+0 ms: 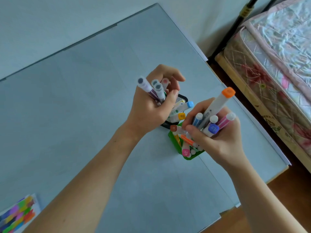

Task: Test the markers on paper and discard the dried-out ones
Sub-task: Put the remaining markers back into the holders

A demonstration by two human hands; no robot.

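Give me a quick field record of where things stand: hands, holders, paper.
left hand: grips a bundle of slim markers
right hand: grips a bundle including the orange-capped marker
black mesh holder: behind the hands, markers inside
green holder: under the right hand, markers inside
test paper: bottom left corner, covered in colour swatches
table: pale surface

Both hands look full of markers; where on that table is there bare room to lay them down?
Bare pale tabletop stretches left of the left hand, back to the wall and forward to the colour-swatched paper at the near-left corner. A narrower bare strip runs behind the right hand along the bed-side edge. The green holder and black mesh holder crowd the middle.
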